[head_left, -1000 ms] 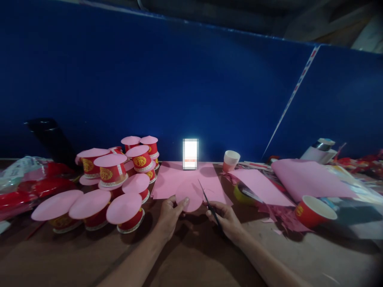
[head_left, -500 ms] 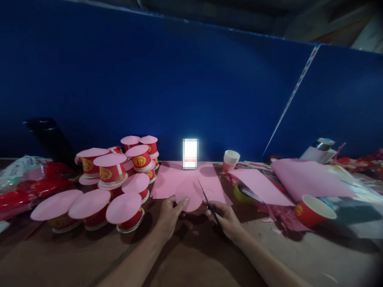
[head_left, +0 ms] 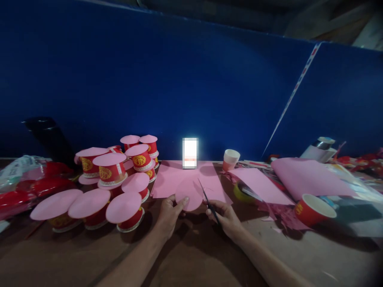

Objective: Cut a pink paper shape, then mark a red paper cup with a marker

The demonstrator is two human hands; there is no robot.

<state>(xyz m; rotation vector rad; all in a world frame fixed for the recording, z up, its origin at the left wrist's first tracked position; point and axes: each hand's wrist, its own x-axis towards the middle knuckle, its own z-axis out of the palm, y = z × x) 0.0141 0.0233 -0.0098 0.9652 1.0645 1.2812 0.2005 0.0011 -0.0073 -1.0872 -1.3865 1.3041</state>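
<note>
Seemingly mid-trimming, the left hand (head_left: 169, 215) pinches 1 flat, round pink paper disc (head_left: 189, 193) before the rectangular pink paper sheets (head_left: 167, 179); the right hand (head_left: 228, 220) grips slim, dark scissors (head_left: 211, 209) beside it. Another snip calls for steady disc support.

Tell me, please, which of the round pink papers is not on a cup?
The pink disc held in the left hand, beside the scissors in the right hand. The other round pink papers sit on red cups.
</note>
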